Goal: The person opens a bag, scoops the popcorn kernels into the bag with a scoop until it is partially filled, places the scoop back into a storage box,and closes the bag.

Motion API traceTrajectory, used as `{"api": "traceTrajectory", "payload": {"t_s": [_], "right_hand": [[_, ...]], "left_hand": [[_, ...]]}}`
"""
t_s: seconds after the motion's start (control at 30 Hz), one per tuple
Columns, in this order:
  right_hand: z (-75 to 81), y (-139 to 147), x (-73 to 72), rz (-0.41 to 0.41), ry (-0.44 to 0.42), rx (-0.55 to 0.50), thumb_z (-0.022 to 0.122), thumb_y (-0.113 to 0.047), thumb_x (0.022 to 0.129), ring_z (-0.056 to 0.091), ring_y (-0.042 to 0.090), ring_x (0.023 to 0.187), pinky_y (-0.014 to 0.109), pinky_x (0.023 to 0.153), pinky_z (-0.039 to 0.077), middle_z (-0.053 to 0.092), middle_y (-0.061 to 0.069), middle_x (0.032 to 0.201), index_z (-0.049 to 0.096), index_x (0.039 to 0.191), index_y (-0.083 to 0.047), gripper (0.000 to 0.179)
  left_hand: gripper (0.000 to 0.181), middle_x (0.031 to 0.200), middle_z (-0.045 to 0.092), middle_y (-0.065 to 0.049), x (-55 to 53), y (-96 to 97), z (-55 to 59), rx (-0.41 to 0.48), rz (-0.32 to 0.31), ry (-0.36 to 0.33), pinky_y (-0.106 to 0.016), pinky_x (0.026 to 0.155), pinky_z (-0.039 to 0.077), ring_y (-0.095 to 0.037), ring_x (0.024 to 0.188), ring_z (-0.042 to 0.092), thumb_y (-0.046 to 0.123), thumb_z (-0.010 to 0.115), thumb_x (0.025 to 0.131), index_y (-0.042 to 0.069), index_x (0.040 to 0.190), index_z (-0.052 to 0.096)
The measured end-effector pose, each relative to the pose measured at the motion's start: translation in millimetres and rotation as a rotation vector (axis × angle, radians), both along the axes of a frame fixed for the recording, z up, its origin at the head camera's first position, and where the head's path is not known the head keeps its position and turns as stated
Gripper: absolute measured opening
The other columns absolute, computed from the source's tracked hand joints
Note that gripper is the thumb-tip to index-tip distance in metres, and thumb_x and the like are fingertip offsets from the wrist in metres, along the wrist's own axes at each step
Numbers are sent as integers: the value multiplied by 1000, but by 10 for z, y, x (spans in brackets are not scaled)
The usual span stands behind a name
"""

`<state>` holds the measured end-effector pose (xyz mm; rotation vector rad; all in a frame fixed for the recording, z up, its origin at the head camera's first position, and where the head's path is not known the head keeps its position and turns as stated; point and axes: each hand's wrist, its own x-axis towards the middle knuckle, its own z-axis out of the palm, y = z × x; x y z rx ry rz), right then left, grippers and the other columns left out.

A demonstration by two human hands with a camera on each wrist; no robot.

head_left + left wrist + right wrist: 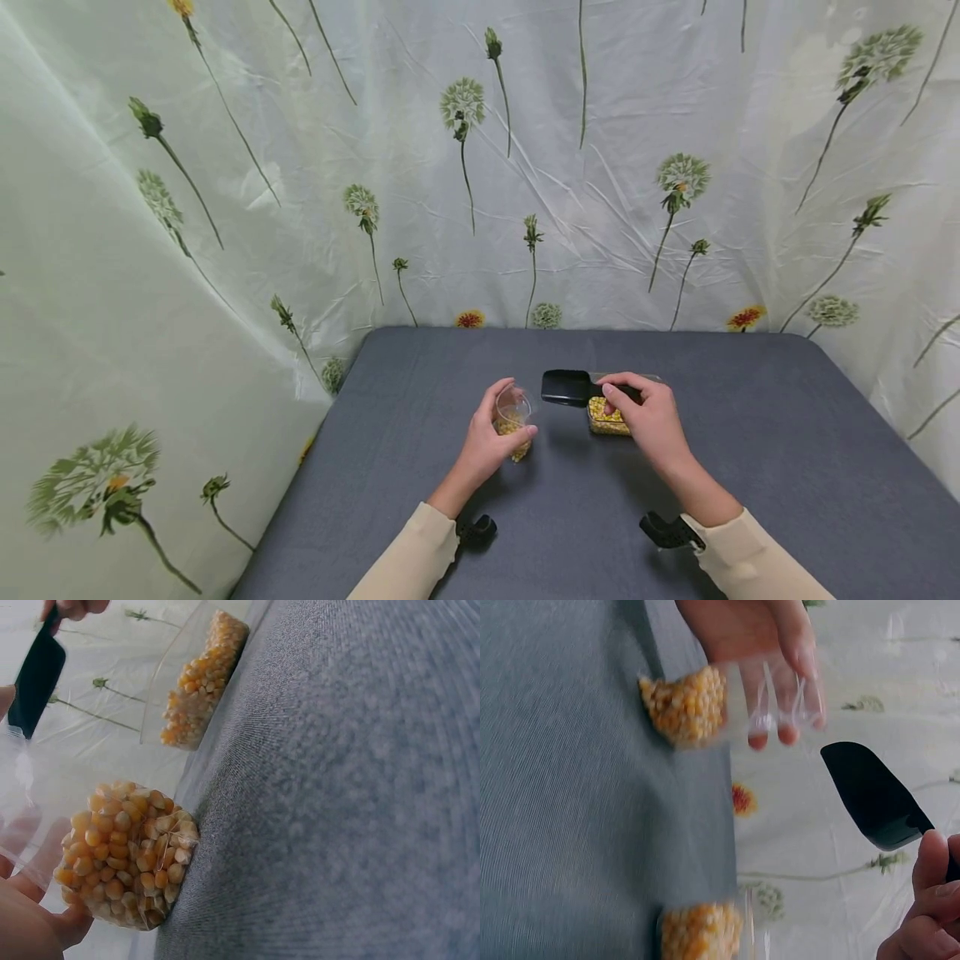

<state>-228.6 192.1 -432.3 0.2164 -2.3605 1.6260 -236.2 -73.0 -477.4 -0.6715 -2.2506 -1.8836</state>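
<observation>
Clear plastic forms the cup (512, 410) that the left hand (482, 439) holds at the blue-grey bench (420, 400); that grip is grasping, with fingers curled round the cup from nine to twelve o'clock and the thumb at about five. Yellow corn kernels (124, 855) fill the lower part of the cup, and whether its base touches the bench is hard to tell. At two o'clock from the cup, near it but not touching, hangs the blade of a black scoop (566, 387), pointing to nine o'clock. The right hand (654, 421) pinches the scoop's handle at the three o'clock end, thumb and fingers clenched on it. At three o'clock from the cup, a clear rectangular container (609, 427) stands on the bench with more kernels inside, partly hidden behind the right hand and the handle. Cream sleeves (412, 554) come in from seven and five o'clock, with a black band (477, 533) showing at each wrist. Beyond the bench at twelve o'clock hangs a pale cloth (420, 208) printed with dandelions, which also runs down the nine o'clock side.
</observation>
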Motion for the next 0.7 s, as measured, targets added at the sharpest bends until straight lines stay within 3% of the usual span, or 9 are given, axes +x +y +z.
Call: {"api": "traceTrajectory", "payload": {"t_s": [0.13, 0.33, 0.47, 0.7], "right_hand": [[-7, 169, -31, -21, -45, -1, 66, -26, 100, 36, 14, 46, 32, 44, 36, 66, 22, 81, 74, 108, -6, 22], [-10, 428, -63, -31, -69, 87, 64, -32, 101, 35, 13, 44, 32, 42, 33, 67, 22, 82, 73, 110, -5, 29], [-31, 590, -72, -51, -86, 153, 62, -31, 102, 39, 15, 48, 32, 45, 36, 67, 21, 82, 72, 109, -6, 27], [-23, 836, -62, -69, -102, 291, 59, -32, 103, 56, 22, 63, 33, 55, 41, 68, 14, 79, 72, 110, -6, 30]], "left_hand": [[73, 139, 56, -17, -24, -8, -44, -3, 6, 3, -59, 103, 37, -31, 129, 51, 10, 79, 89, 12, 150, 39], [73, 140, 54, -22, -37, -15, -78, 7, -13, 12, -61, 103, 36, -33, 130, 50, 8, 77, 89, 10, 151, 37], [73, 140, 52, -27, -30, -16, -71, 18, -29, 16, -63, 103, 35, -37, 130, 49, 7, 77, 90, 9, 151, 36], [73, 141, 53, -21, -23, -12, -51, 10, -27, -7, -60, 104, 35, -34, 130, 49, 11, 77, 90, 10, 151, 37]]}}
